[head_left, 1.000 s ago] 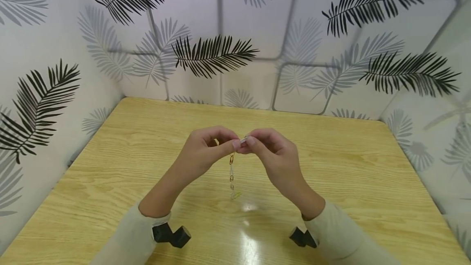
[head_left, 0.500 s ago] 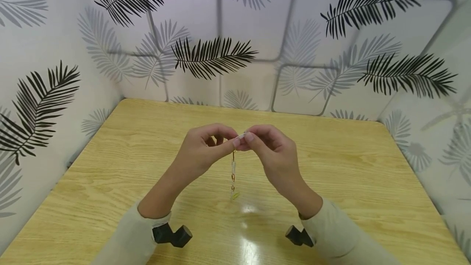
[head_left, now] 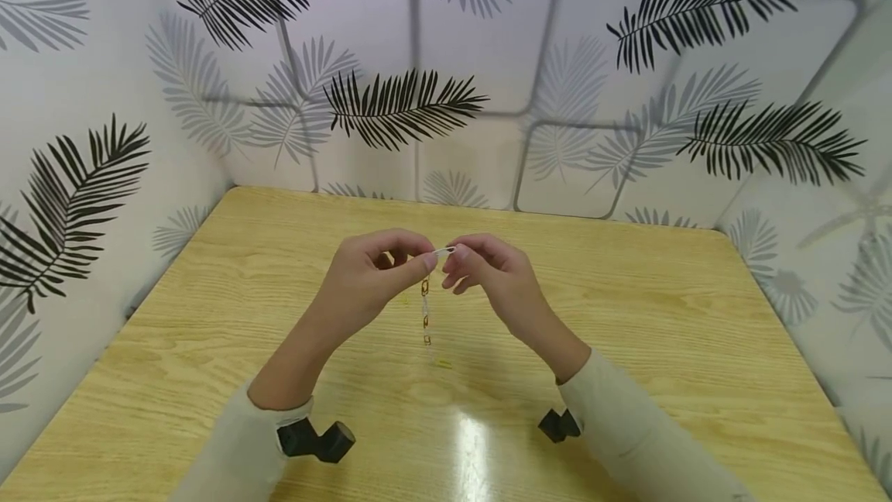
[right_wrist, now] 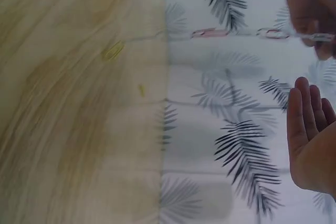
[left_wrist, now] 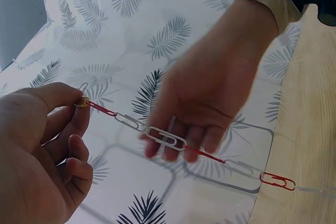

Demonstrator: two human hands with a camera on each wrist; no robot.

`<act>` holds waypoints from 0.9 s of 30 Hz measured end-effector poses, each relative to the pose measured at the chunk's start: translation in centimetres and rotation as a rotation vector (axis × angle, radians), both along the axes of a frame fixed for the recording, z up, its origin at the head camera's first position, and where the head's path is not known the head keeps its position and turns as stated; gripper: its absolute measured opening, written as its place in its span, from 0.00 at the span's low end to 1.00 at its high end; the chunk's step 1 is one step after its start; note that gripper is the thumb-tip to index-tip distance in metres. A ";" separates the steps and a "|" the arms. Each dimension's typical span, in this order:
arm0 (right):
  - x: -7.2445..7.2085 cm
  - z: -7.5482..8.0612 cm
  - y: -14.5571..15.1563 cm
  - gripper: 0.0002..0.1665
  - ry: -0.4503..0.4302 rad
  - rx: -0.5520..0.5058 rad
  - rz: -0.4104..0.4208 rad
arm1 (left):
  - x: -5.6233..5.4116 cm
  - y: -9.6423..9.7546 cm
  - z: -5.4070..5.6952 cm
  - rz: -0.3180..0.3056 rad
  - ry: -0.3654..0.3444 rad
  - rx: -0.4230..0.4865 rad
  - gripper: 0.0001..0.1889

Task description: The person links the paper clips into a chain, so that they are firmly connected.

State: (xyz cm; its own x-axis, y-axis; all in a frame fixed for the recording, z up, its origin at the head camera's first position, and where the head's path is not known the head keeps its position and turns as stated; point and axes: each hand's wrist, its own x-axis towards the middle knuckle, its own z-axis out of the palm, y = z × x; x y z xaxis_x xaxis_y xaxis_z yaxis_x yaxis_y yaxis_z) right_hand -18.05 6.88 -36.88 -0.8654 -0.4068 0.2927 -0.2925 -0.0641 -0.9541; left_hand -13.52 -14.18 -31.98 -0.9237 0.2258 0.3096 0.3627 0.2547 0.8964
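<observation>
My left hand (head_left: 376,273) pinches the top of a paper clip chain (head_left: 426,308) between thumb and index finger. The chain hangs toward the table; in the left wrist view red clips (left_wrist: 277,181) and white clips (left_wrist: 166,137) alternate, with a yellow clip (left_wrist: 81,102) at the pinching fingertips. A yellow clip (right_wrist: 113,51) shows at the far end. My right hand (head_left: 498,277) pinches a white paper clip (head_left: 444,250) close to the left fingertips; whether it is linked to the chain cannot be told. The right wrist view does not show this pinch.
A wood-grain table (head_left: 627,316) lies under both hands, with leaf-patterned sheeting (head_left: 460,45) rising at the back and sides. A small yellow piece (right_wrist: 142,90) appears beyond the chain. Black wrist camera mounts (head_left: 317,440) sit on the sleeves.
Both hands have shifted slightly left with the hanging chain. The fingertips, close together before, have drawn apart, showing more of the white clip. The right hand's other fingers have spread somewhat.
</observation>
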 end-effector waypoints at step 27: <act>-10.2 -7.8 -5.8 0.04 0.280 0.906 0.359 | -0.1 -2.3 1.1 0.021 -0.011 -0.020 0.03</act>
State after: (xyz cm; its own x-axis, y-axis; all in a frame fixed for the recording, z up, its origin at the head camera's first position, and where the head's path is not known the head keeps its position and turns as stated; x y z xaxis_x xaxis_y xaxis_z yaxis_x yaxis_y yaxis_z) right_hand -28.22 1.03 -44.70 -0.5958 -0.7989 -0.0817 -0.6189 0.5216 -0.5872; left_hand -13.63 -16.53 -30.87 -0.9316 0.2121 0.2951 0.3473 0.2803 0.8949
